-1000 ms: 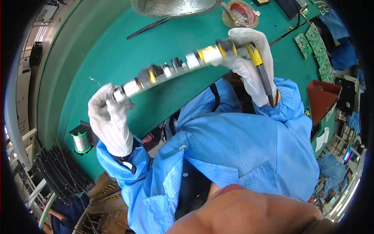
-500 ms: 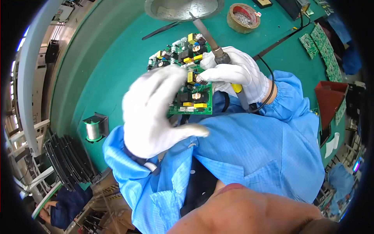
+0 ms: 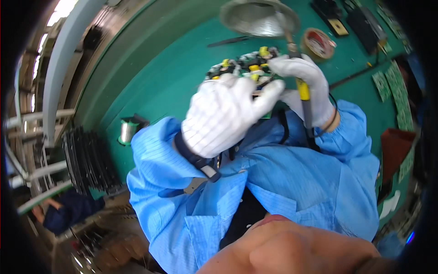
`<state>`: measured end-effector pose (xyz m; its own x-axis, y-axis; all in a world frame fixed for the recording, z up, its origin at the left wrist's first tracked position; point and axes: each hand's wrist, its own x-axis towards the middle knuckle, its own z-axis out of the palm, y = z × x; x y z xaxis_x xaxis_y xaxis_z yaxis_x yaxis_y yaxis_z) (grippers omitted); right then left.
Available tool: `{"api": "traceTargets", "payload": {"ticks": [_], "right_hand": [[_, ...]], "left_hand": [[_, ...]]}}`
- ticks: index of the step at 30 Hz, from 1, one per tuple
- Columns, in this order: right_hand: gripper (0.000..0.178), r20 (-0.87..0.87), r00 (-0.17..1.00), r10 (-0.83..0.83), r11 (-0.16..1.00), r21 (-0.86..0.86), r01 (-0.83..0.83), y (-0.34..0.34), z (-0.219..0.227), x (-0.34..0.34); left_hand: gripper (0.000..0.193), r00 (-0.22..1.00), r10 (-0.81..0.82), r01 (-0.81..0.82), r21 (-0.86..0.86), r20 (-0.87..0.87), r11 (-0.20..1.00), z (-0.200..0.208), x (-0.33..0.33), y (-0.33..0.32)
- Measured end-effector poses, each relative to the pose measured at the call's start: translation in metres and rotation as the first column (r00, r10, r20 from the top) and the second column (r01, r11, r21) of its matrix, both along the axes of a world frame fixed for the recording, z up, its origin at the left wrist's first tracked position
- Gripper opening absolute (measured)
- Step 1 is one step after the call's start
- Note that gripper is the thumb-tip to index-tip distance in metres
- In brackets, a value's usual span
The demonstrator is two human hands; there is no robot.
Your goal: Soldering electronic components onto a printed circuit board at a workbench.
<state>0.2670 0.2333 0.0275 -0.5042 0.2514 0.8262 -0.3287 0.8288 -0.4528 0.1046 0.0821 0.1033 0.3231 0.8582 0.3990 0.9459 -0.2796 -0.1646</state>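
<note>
A green circuit board (image 3: 255,68) crowded with yellow, black and white components lies in front of me, partly hidden by my hands. My left hand (image 3: 223,114), in a white glove, is closed over its near left part, with thumb and fingers curled around components there. What lies under the fingertips is mostly hidden. My gloved right hand (image 3: 308,84) is closed on a soldering iron (image 3: 303,90) with a yellow band, beside the board's right edge. The iron points away from me, its tip end in front of a round metal lamp shade (image 3: 253,20).
Black tweezers (image 3: 228,41) lie beyond the board. A tape roll (image 3: 318,44) and an iron stand with a sponge (image 3: 331,19) are at the far right. More green boards (image 3: 398,93) and a red-brown bin (image 3: 396,148) line the right side. A solder spool (image 3: 127,132) and black racks (image 3: 89,157) are left.
My left hand has moved right, from raised with fingers spread to closed over the board. My right hand keeps the soldering iron, now turned more upright. The whole view has shifted.
</note>
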Motion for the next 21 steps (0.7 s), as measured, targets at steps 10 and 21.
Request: {"api": "traceTargets", "payload": {"ticks": [10, 21], "right_hand": [[0.049, 0.032, 0.999, 0.024, 0.983, -0.183, -0.018, -0.001, -0.012, 0.003], [0.059, 0.082, 0.985, -0.148, 0.978, -0.136, 0.159, 0.004, -0.014, 0.002]], "left_hand": [[0.020, 0.996, -0.042, 0.037, 0.058, 0.085, 0.998, 0.000, -0.003, 0.008], [0.016, 0.983, -0.142, 0.147, -0.039, 0.114, 0.988, 0.005, -0.019, 0.019]]}}
